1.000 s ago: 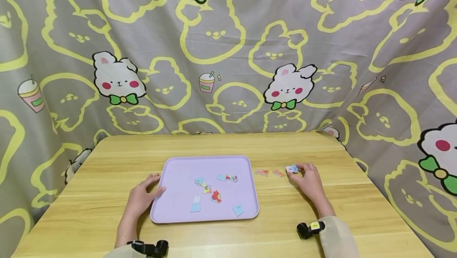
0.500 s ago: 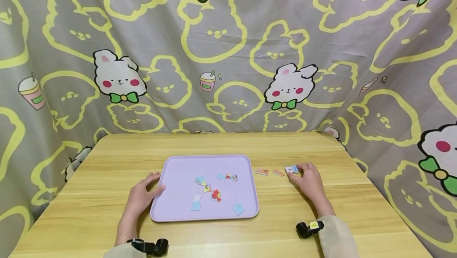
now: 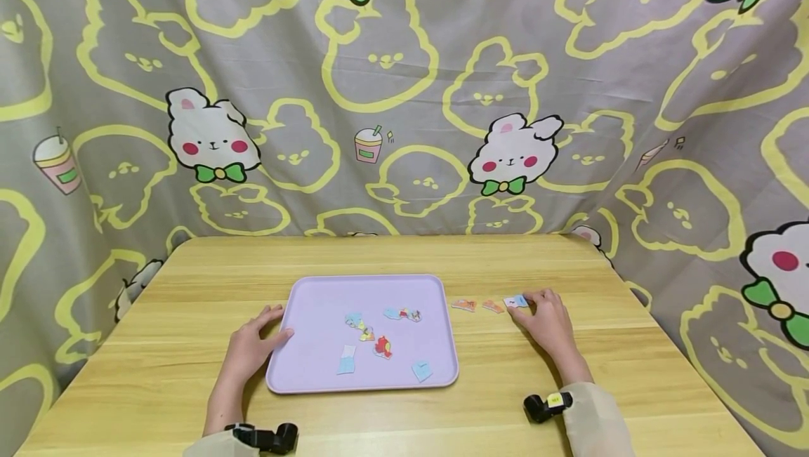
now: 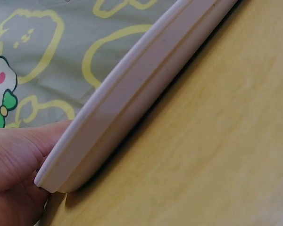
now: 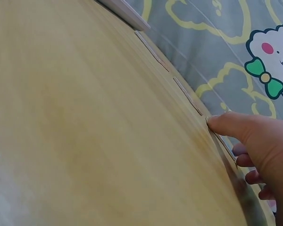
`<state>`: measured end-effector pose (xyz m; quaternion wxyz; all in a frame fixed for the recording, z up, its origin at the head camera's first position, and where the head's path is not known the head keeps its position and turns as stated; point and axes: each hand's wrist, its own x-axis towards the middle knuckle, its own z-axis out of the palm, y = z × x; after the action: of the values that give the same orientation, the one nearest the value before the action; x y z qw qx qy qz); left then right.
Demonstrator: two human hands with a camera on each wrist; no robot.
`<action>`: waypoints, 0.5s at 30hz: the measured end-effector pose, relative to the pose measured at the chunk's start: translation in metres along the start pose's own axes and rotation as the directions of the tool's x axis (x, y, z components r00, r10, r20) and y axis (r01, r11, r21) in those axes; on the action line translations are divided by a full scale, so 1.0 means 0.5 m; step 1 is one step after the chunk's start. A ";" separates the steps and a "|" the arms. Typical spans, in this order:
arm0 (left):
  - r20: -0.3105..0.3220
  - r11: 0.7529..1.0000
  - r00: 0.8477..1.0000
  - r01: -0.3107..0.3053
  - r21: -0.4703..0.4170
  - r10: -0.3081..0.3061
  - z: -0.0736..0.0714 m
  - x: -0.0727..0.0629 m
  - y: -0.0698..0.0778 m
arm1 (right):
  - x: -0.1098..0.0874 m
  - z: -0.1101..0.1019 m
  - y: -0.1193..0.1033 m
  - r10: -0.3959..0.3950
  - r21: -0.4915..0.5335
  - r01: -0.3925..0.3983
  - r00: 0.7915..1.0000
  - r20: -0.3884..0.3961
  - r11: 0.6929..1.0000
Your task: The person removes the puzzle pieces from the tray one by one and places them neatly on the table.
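On the wooden table, a lilac tray (image 3: pixel 316 302) holds several flat jigsaw puzzle pieces, among them a red one (image 3: pixel 383 346), a white-and-blue one (image 3: pixel 346 360) and a pale blue one (image 3: pixel 421 371). My left hand (image 3: pixel 253 346) grips the tray's left side, thumb over the rim; the left wrist view shows the tray's outer wall (image 4: pixel 118 99) and the hand (image 4: pixel 14 165) at its end. Right of the tray, my right hand (image 3: pixel 548 323) pinches a white-and-blue puzzle piece (image 3: pixel 515 301) lying at table level. In the right wrist view, the thumb (image 5: pixel 226 126) is at its near end.
Two orange puzzle pieces (image 3: pixel 464 305) (image 3: pixel 492 306) lie in a row between the tray and my right hand. More pieces (image 3: pixel 404 314) (image 3: pixel 359 327) are in the tray's upper half. A grey patterned curtain (image 3: pixel 417 92) hangs behind the table (image 3: pixel 480 415).
My right hand and the white-and-blue piece have slid very slightly left, toward the orange pieces. My left hand keeps its place on the tray.
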<state>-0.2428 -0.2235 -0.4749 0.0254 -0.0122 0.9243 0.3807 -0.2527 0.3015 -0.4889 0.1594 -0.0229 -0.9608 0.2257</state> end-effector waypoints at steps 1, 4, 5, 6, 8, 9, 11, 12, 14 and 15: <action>0.000 1.000 1.000 0.001 -0.001 -0.001 0.000 0.000 0.000 | 0.000 0.000 0.000 -0.002 0.005 0.002 1.000 -0.003 1.000; 0.002 1.000 1.000 0.002 -0.004 -0.002 -0.001 -0.001 0.001 | 0.000 0.002 -0.001 -0.004 0.021 0.005 1.000 -0.005 1.000; 0.003 1.000 1.000 0.003 -0.006 -0.003 -0.001 -0.001 0.001 | -0.001 0.002 0.000 -0.006 0.026 0.006 1.000 -0.006 1.000; 0.003 1.000 1.000 0.003 -0.007 -0.003 -0.001 -0.001 0.001 | -0.001 0.003 -0.001 -0.007 0.030 0.007 1.000 -0.006 1.000; 0.003 1.000 1.000 0.002 -0.011 -0.002 -0.001 -0.001 0.000 | -0.003 0.003 -0.001 -0.008 0.037 0.008 1.000 -0.006 0.999; 0.001 1.000 1.000 0.000 -0.011 0.000 -0.001 -0.001 0.000 | -0.003 0.004 0.000 -0.007 0.043 0.008 1.000 -0.007 0.999; -0.002 1.000 1.000 -0.001 -0.012 0.001 0.000 -0.002 -0.001 | -0.005 0.004 0.001 -0.007 0.052 0.007 1.000 -0.011 0.999; -0.003 1.000 1.000 -0.003 -0.012 0.003 0.000 -0.001 -0.001 | -0.005 0.004 0.001 -0.006 0.055 0.007 1.000 -0.015 0.998; -0.006 1.000 1.000 -0.005 -0.010 0.004 0.000 -0.001 -0.002 | -0.005 0.004 -0.001 -0.006 0.064 0.008 1.000 -0.025 0.998; -0.008 1.000 1.000 -0.006 -0.009 0.006 0.000 0.000 -0.001 | -0.005 0.004 -0.002 -0.008 0.066 0.011 0.999 -0.032 0.998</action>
<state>-0.2426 -0.2239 -0.4756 0.0206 -0.0111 0.9226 0.3850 -0.2511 0.2996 -0.4910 0.1762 -0.0166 -0.9503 0.2560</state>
